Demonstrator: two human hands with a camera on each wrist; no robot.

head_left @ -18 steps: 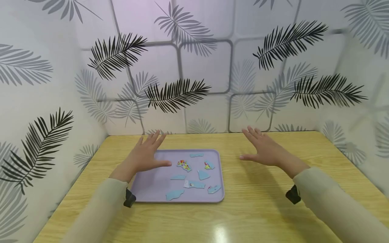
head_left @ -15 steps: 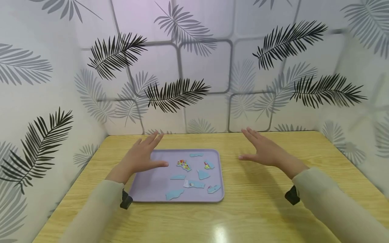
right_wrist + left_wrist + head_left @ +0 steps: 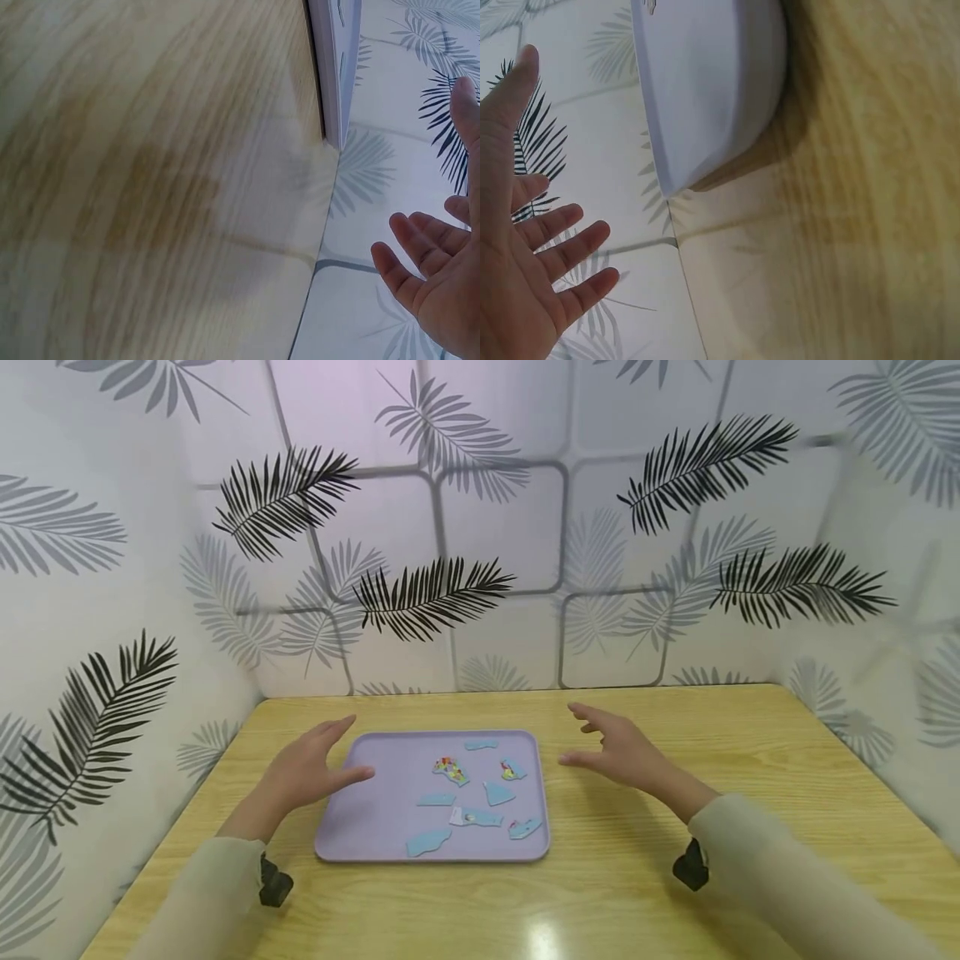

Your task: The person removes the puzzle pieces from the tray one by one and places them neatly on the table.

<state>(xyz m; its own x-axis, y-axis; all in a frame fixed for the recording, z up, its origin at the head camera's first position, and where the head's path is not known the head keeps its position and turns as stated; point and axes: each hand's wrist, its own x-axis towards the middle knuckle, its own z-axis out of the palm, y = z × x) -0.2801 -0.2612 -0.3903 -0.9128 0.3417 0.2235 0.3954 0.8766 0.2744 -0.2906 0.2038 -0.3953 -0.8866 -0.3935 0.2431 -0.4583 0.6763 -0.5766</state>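
A lilac tray [image 3: 360,839] lies on the wooden table with several flat, light-blue irregular pieces on it. Colourful patches mark one piece [image 3: 452,770] near the tray's middle and another piece [image 3: 513,769] toward its right side. Plain blue shows on a piece [image 3: 428,842] at the near edge. My left hand [image 3: 302,770] hovers by the tray's left side, thumb and fingers spread apart, holding nothing. To the right of the tray, my right hand [image 3: 618,752] is held in the air with its fingers loosely extended and nothing in it. Both wrist views show the palms bare.
The wooden table [image 3: 675,877] extends around the tray on every side. Behind it and at both sides stand pale walls [image 3: 495,635] printed with dark and grey leaves. A dark wrist device [image 3: 275,883] is on the left wrist, and a similar device [image 3: 691,866] on the right.
My left hand has moved left and nearer, off from over the tray's left part. My right hand has shifted left toward the tray and slightly lower. The pieces lie unchanged.
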